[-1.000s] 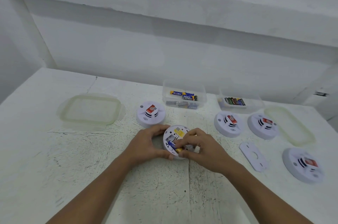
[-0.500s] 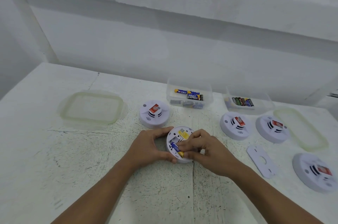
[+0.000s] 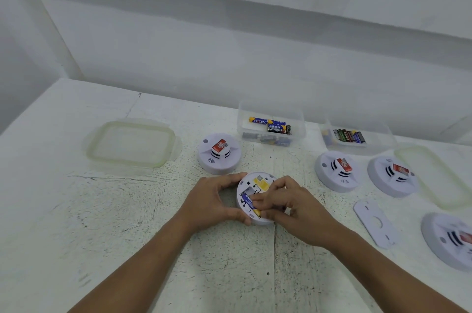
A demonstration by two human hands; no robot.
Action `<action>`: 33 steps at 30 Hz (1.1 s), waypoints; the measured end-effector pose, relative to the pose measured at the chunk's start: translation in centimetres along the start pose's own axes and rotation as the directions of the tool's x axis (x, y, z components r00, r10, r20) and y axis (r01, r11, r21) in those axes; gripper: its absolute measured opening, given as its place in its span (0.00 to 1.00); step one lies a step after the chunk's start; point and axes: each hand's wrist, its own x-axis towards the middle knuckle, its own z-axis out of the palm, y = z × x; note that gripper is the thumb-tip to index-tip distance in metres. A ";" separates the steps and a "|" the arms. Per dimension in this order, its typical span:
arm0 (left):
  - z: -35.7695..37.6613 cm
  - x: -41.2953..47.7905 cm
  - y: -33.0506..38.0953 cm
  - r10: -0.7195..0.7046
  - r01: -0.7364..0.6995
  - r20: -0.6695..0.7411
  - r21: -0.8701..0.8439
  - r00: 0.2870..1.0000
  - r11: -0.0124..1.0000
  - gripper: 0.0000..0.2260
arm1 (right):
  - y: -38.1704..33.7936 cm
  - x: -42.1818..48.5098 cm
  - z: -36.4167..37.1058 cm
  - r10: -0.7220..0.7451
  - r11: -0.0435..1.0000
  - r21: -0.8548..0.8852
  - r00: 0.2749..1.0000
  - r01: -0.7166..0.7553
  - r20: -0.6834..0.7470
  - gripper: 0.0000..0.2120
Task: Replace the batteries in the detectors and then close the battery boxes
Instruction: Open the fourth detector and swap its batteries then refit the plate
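Note:
A round white detector (image 3: 256, 183) lies back-up on the table, its battery bay uncovered. My left hand (image 3: 212, 201) grips its left rim. My right hand (image 3: 286, 206) pinches a blue and yellow battery (image 3: 248, 203) lying in the bay. The detector's flat white back cover (image 3: 375, 223) lies to the right. Several other detectors rest face-up: one behind the hands (image 3: 219, 153), two at the right (image 3: 337, 171) (image 3: 393, 176), one at the right edge (image 3: 449, 239).
Two clear tubs of batteries stand at the back: one in the middle (image 3: 272, 121), one to the right (image 3: 357, 136). Their translucent lids lie at the left (image 3: 131, 144) and far right (image 3: 431, 174). A white wall rises behind the table.
Both hands stay on the opened detector; the right fingers shifted slightly on the battery. The camera tilted, so everything sits a little to the right in view.

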 end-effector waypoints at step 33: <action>-0.3 -0.2 0.4 -0.056 0.056 0.035 0.005 0.998 0.998 0.34 | 0.5 16.7 -8.5 0.173 0.850 -0.499 0.984 -0.168 -0.037 0.19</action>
